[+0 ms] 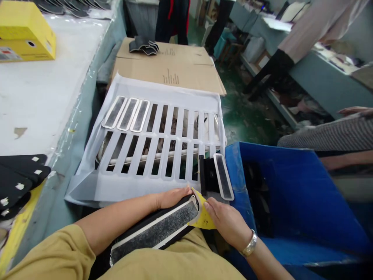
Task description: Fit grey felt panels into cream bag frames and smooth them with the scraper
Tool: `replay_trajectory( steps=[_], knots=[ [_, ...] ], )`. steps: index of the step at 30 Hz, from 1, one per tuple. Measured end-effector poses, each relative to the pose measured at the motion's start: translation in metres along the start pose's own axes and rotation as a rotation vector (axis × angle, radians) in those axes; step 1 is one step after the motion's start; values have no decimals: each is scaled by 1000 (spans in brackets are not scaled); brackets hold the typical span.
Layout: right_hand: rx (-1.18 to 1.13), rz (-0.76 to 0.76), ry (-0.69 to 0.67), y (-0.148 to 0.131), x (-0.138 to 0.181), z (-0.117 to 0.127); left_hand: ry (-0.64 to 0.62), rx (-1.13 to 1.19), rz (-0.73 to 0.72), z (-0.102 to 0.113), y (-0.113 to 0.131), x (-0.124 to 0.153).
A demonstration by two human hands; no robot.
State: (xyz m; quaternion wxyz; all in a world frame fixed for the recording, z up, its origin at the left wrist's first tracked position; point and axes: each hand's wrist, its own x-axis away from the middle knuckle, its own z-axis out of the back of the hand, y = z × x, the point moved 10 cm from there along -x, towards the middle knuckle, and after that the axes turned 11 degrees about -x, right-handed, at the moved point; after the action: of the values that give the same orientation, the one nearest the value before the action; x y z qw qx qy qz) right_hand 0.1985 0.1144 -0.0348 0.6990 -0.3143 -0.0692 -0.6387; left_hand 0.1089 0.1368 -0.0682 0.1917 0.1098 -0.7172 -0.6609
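Across my lap lies a long black piece (163, 227) with a grey speckled top and white edges. My left hand (175, 197) is closed on its far edge, close to its right end; some of the fingers are hidden. Between the thumb and fingers of my right hand (225, 216) is a yellow sheet (204, 214) with a pale underside, bent around the right end of the black piece. Just beyond my hands, a white-rimmed grey strip (223, 177) leans at the right corner of the white slotted rack (99, 190).
Three white-rimmed strips (126, 113) lie on the rack's far left. Behind it is cardboard (192, 70) with black pieces (143, 45). A blue bin (287, 182) stands right. The left table (72, 58) holds a yellow box (27, 33) and black pieces (20, 179). Other people stand nearby.
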Motion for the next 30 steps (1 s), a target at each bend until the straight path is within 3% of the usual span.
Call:
replay_trajectory(
  steps=[9,14,19,22,27,30],
  knots=[
    [209,-67,207,-21,-6,16,41,177,170,-3,-33,-1],
    [250,-43,212,-22,-9,13,50,502,282,-12,-46,-8],
    [306,9,195,-23,-18,14,92,677,345,-13,-54,-15],
    [343,54,172,-27,-27,15,106,701,339,-12,-56,-18],
    [347,95,131,-28,-41,18,333,582,460,7,-76,-10],
    [342,155,106,-31,-45,18,379,556,471,9,-85,-9]
  ],
)
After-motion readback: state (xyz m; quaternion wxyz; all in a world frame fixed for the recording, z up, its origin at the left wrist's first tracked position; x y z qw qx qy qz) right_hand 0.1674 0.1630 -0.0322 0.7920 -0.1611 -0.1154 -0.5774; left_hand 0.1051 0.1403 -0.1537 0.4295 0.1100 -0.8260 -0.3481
